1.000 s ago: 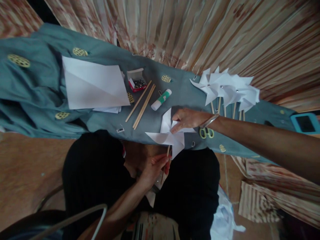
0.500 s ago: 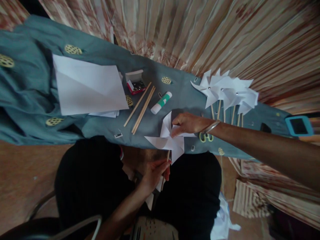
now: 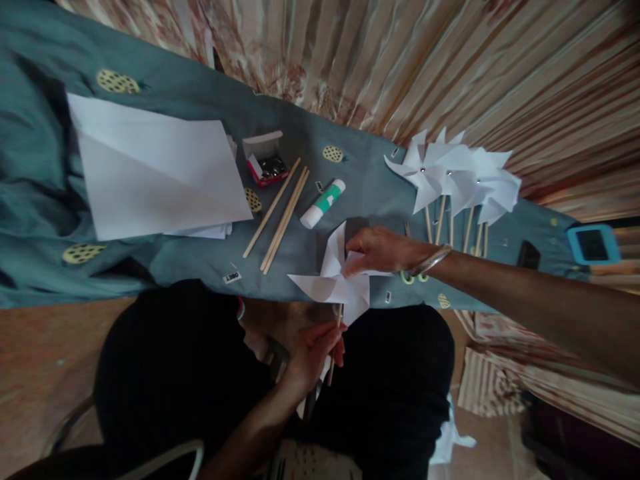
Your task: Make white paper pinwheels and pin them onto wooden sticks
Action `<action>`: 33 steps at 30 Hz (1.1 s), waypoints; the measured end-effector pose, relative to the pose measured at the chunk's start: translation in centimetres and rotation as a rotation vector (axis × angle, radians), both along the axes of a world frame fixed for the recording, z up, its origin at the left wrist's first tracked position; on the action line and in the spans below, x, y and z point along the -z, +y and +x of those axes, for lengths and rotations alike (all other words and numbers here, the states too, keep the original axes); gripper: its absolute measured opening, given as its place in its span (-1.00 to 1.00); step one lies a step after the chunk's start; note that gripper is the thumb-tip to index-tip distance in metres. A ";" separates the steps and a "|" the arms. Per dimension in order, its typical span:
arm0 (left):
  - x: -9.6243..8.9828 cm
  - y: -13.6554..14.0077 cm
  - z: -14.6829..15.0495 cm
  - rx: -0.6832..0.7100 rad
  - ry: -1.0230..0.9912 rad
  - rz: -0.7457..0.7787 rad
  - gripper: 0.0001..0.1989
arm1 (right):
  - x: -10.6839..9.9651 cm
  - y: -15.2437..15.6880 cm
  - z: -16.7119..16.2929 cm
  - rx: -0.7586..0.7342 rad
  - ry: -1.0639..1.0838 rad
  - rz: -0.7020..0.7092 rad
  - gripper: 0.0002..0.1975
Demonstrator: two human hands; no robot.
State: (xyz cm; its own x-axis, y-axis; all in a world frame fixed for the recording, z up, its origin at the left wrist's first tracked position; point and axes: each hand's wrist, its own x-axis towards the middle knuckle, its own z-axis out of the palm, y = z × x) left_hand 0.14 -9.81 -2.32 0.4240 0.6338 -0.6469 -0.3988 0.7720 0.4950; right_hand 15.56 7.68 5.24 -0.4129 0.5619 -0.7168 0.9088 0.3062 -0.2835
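Observation:
A white paper pinwheel (image 3: 327,288) is held at the front edge of the cloth-covered table, its stick pointing down toward my lap. My left hand (image 3: 315,350) is closed around the thin wooden stick (image 3: 339,315) just below the paper blades. With thumb and fingers, my right hand (image 3: 373,250) pinches the middle of the pinwheel from above; the centre itself is hidden under the fingertips. Scissors with pale yellow-green handles (image 3: 408,277) lie partly behind my right wrist. Just beyond the pinwheel lies a green and white glue stick (image 3: 323,204).
Several finished-looking pinwheels (image 3: 450,170) lie at the back right. A stack of white paper (image 3: 160,177) is at left, beside a small open box of metal pins (image 3: 270,165) and three loose sticks (image 3: 285,220). A dark phone-like object (image 3: 529,255) and a blue-framed device (image 3: 593,243) lie far right.
The camera view has shifted slightly, so the paper stack appears further left. Both hands keep their hold on the pinwheel, and the lower end of its stick has swung slightly right.

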 end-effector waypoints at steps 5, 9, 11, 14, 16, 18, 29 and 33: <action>0.3 -0.2 0.1 -0.012 0.010 -0.010 -0.57 | 0.0 -0.3 0.1 0.009 -0.001 0.017 -0.75; 0.3 -0.3 0.1 0.002 0.005 0.023 -0.59 | -0.2 -0.6 -0.1 0.005 -0.026 0.035 -0.77; 0.4 -0.3 0.2 0.005 -0.001 0.033 -0.59 | -0.3 -0.7 -0.1 0.000 -0.023 0.037 -0.77; 0.4 -0.3 0.1 0.022 0.010 0.054 -0.60 | -0.5 -0.7 -0.2 -0.014 -0.017 0.039 -0.76; 0.4 -0.3 0.0 0.041 0.025 0.079 -0.62 | -0.7 -0.4 -0.4 -0.033 -0.033 0.028 -0.75; 0.3 -0.3 -0.1 0.057 0.041 0.107 -0.62 | -0.9 -0.1 -0.7 -0.063 -0.060 0.008 -0.74; 0.0 0.0 -0.1 0.054 0.022 0.070 -0.62 | -0.6 0.7 -1.0 -0.118 -0.067 -0.028 -0.72; -0.4 0.1 0.0 0.063 0.028 0.083 -0.61 | -0.6 0.3 -0.8 -0.066 -0.058 -0.005 -0.72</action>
State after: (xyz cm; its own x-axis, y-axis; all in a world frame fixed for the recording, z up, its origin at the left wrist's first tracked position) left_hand 0.14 -9.72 -1.91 0.4473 0.6580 -0.6057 -0.3352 0.7512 0.5686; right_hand 14.72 8.00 5.81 -0.4065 0.5309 -0.7436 0.9017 0.3646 -0.2326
